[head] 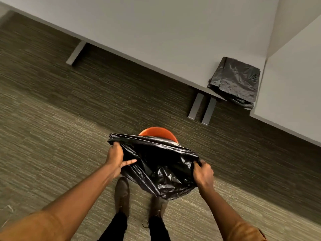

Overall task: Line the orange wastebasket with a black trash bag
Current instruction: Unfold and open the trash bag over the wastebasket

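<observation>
Striped carpet [52, 136] lies below a pale counter [156, 40] bearing folded black bags [236, 80]. Left hand [114, 157] and right hand [203, 173] each have fingers clenched on the black trash bag [156, 164], stretched between them. Just beyond, the orange wastebasket [156, 132] shows only its rim.

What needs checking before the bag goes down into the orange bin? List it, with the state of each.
1. Left hand grips the black trash bag at its edge: ok.
2. Right hand grips the opposite edge: ok.
3. Bag mouth spread open between the hands: ok.
4. Bag above the orange wastebasket: ok, though it hides most of the rim.
5. Wastebasket empty inside: cannot tell, the bag covers it.
6. Bag bottom inside the wastebasket: cannot tell.
</observation>
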Motion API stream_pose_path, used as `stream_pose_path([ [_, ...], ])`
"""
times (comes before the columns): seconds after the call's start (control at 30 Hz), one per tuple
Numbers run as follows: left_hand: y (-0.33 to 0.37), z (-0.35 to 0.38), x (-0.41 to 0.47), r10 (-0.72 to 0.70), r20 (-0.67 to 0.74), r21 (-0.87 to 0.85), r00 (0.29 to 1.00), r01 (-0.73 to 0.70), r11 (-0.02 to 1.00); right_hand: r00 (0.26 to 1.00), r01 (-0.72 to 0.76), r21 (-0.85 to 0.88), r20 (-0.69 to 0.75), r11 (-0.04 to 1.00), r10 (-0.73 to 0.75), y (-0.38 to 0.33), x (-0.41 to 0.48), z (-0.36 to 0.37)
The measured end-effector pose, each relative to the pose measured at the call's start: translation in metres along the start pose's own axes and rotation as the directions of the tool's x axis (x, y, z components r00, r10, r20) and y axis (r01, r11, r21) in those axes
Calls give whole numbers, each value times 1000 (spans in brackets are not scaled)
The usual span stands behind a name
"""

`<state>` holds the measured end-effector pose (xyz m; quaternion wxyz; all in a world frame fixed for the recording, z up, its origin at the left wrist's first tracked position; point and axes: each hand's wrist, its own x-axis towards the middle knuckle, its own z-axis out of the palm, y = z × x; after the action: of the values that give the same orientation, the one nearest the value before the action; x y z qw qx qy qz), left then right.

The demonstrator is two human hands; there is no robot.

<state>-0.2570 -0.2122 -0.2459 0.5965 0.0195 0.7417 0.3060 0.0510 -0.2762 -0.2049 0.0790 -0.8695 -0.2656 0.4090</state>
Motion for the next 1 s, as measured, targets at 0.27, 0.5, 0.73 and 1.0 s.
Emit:
stream_pose_path([
  [0.27,-57,12,87,-45,14,-26,999,45,999,988,-144,92,-49,985,148,40,93,65],
  [0.5,-97,0,140,-120,0,-37,993,120,992,826,-527,692,280,493,490,55,150,133],
  [0.73,-116,-7,167,-122,77,-395,990,143,907,819,-545,792,432,276,378,37,159,150],
  [1.0,-119,6,177,-130,109,-489,986,167,856,887,-374,650,43,662,459,48,169,164],
])
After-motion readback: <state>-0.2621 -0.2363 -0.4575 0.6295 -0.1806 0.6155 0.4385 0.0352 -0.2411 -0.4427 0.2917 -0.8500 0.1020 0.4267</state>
